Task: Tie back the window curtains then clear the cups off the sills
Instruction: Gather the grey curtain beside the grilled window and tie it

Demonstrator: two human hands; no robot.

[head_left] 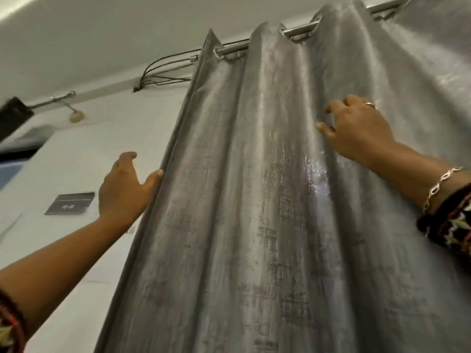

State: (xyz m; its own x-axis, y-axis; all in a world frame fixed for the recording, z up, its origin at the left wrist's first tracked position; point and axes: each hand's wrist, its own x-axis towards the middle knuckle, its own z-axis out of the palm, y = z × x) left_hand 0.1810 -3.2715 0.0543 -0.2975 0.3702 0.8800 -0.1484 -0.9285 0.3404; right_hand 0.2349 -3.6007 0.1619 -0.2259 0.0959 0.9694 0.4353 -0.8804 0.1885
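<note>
A shiny grey eyelet curtain (254, 200) hangs in deep folds from a metal rod (298, 30) and fills most of the view, covering the window. My left hand (122, 187) is at the curtain's left edge, fingers loosely spread, with only the thumb tip touching the hem. Higher up, my right hand (356, 128) lies on a fold, its thumb and curled fingers hooked into the fabric. No cups or sills are visible.
The white wall (76, 161) lies to the left, with a small dark plate (70, 203) on it. Black cables (163, 72) run along the ceiling line near the rod's end. A second rod (54, 98) and a dark object (12, 118) sit at far left.
</note>
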